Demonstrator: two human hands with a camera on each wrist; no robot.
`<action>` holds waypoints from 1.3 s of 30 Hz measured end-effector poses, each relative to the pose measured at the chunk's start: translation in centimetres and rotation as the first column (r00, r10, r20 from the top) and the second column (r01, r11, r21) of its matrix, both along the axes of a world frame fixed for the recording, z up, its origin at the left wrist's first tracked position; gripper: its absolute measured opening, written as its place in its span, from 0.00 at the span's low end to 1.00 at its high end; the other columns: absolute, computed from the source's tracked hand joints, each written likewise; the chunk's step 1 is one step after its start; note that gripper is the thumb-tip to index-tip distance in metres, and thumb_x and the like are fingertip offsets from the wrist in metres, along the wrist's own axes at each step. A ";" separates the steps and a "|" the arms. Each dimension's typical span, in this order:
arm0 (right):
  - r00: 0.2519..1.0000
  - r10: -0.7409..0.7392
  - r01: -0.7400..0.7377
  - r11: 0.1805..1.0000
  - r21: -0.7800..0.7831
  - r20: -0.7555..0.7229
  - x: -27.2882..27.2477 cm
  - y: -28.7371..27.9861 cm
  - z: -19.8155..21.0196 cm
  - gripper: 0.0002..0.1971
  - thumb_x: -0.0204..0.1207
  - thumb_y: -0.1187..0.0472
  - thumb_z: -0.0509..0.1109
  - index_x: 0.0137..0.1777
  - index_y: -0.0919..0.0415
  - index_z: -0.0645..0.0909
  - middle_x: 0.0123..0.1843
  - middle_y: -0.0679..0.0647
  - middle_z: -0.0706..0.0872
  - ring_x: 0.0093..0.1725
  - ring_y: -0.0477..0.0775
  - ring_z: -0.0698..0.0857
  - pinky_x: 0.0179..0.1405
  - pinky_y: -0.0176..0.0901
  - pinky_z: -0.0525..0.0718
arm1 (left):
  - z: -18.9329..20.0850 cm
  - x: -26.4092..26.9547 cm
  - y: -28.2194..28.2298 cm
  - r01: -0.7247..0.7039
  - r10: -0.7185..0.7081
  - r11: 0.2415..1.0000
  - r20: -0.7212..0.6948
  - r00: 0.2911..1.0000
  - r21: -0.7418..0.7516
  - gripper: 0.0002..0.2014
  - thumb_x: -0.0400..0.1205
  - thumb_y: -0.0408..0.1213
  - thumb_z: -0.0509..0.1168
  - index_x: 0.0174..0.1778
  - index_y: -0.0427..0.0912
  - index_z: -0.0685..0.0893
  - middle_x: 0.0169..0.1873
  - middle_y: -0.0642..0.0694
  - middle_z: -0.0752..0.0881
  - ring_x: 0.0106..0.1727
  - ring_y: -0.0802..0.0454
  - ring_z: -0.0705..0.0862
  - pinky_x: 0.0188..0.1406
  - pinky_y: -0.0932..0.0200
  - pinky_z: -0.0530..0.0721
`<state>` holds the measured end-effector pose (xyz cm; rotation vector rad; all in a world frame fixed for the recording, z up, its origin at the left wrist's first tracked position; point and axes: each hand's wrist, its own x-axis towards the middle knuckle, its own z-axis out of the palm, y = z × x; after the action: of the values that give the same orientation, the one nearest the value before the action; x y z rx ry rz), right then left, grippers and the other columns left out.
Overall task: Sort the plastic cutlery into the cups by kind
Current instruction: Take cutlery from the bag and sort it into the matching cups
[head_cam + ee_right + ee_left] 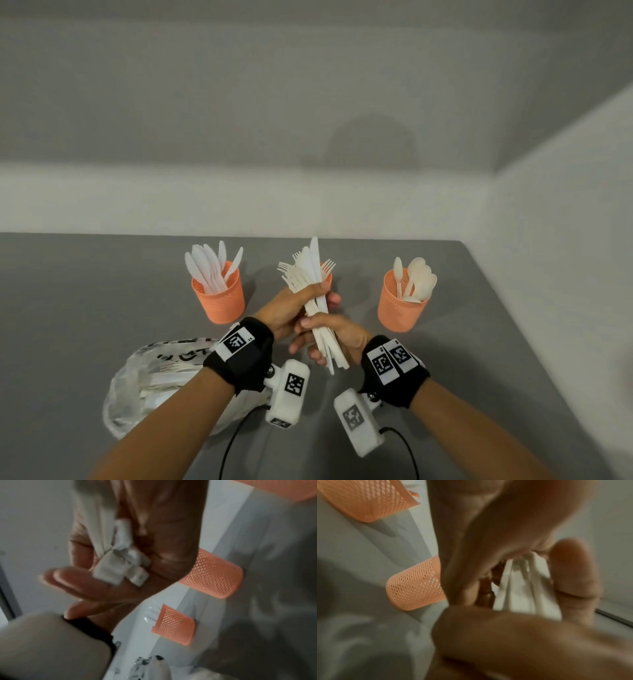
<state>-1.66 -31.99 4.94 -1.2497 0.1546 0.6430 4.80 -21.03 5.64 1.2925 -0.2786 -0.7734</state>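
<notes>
Three orange mesh cups [219, 301] stand on the tabletop [68, 291]. The left one holds about seven knives [212, 267], the right one four spoons [416, 277]. One clear bag [147, 383] lies nearby. Two hands [291, 308] share one bundle of forks and knives [308, 274], too overlapped to count.

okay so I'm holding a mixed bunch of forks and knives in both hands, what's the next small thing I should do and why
Probably draw one knife out of the bundle with your right hand while the left hand keeps hold, then drop it in the left cup. That cup already holds knives, the right cup holds spoons, and a knife tip stands highest in the bunch.
</notes>
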 end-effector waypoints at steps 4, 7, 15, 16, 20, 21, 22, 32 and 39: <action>0.997 -0.076 0.074 0.993 0.088 0.014 -0.6 0.2 0.3 0.07 0.72 0.57 0.66 0.36 0.59 0.77 0.20 0.49 0.82 0.15 0.43 0.75 0.17 0.31 0.75 | 0.1 -0.4 -0.5 0.089 -0.089 0.996 -0.066 0.994 -0.004 0.12 0.78 0.43 0.62 0.45 0.36 0.81 0.35 0.48 0.89 0.38 0.56 0.88 0.37 0.64 0.87; 0.979 -0.186 0.185 0.982 0.024 0.084 -0.3 0.5 0.1 0.12 0.80 0.57 0.64 0.35 0.59 0.76 0.15 0.46 0.70 0.13 0.41 0.68 0.14 0.31 0.69 | 0.2 -0.3 -0.6 0.062 -0.063 0.998 -0.062 0.996 -0.018 0.12 0.81 0.43 0.61 0.50 0.37 0.81 0.40 0.45 0.89 0.38 0.55 0.88 0.38 0.63 0.87; 0.846 -0.141 0.467 0.663 -0.585 0.515 -0.2 0.7 -1.8 0.07 0.77 0.61 0.64 0.38 0.51 0.77 0.27 0.46 0.77 0.25 0.46 0.76 0.27 0.37 0.74 | 0.9 -0.8 -2.1 -0.190 0.186 0.982 0.141 0.972 0.019 0.08 0.77 0.29 0.68 0.49 0.33 0.78 0.34 0.40 0.82 0.30 0.55 0.86 0.33 0.63 0.86; 0.859 -0.157 0.447 0.695 -0.563 0.488 -0.2 0.6 -1.7 0.09 0.77 0.64 0.64 0.36 0.51 0.77 0.26 0.48 0.77 0.24 0.46 0.77 0.25 0.37 0.75 | 0.9 -0.9 -2.3 -0.226 0.219 0.974 0.160 0.962 0.027 0.04 0.77 0.26 0.66 0.45 0.33 0.78 0.32 0.40 0.81 0.26 0.57 0.85 0.27 0.65 0.84; 0.966 -0.176 0.223 0.939 -0.263 0.189 -0.4 -0.8 -0.6 0.03 0.76 0.68 0.64 0.43 0.62 0.78 0.27 0.57 0.85 0.24 0.50 0.86 0.28 0.41 0.86 | 1.0 -1.0 -2.7 -0.231 0.223 0.972 0.125 0.967 0.047 0.03 0.81 0.29 0.63 0.43 0.33 0.78 0.29 0.40 0.81 0.24 0.56 0.85 0.24 0.62 0.85; 0.984 -0.128 0.148 0.975 -0.167 0.127 -0.5 -1.2 -0.6 0.03 0.75 0.66 0.65 0.46 0.65 0.78 0.30 0.58 0.88 0.29 0.53 0.88 0.34 0.44 0.88 | 1.0 -1.1 -2.8 -0.210 0.205 0.977 0.107 0.973 0.042 0.03 0.81 0.30 0.63 0.43 0.34 0.78 0.29 0.40 0.81 0.26 0.55 0.86 0.26 0.61 0.87; 0.992 -0.092 0.100 0.991 -0.084 0.089 -0.5 -1.5 -0.8 0.09 0.73 0.63 0.65 0.50 0.67 0.77 0.33 0.59 0.90 0.34 0.55 0.90 0.41 0.47 0.89 | 1.1 -1.1 -2.8 -0.189 0.184 0.981 0.100 0.978 0.036 0.04 0.81 0.31 0.63 0.43 0.35 0.77 0.30 0.41 0.81 0.28 0.54 0.87 0.27 0.60 0.87; 0.942 -0.330 0.327 0.944 0.053 0.062 -0.6 -1.5 -1.2 0.09 0.81 0.53 0.62 0.43 0.56 0.72 0.17 0.45 0.68 0.13 0.41 0.64 0.13 0.30 0.66 | 1.2 -0.3 -2.8 -0.368 0.327 0.927 0.320 0.889 0.077 0.14 0.80 0.39 0.66 0.57 0.34 0.79 0.45 0.37 0.85 0.47 0.43 0.85 0.48 0.52 0.86; 0.953 -0.301 0.293 0.944 0.155 0.034 -0.9 -2.3 -1.1 0.14 0.80 0.43 0.58 0.45 0.54 0.74 0.21 0.46 0.74 0.15 0.40 0.67 0.12 0.29 0.66 | 1.1 0.1 -1.9 -0.430 0.375 0.899 0.367 0.851 0.079 0.07 0.82 0.33 0.62 0.38 0.41 0.80 0.36 0.43 0.82 0.34 0.51 0.81 0.28 0.66 0.80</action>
<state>-2.52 -34.27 3.88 -1.0722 0.2382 0.3497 4.89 -22.92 6.77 1.5735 -0.2143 -0.2061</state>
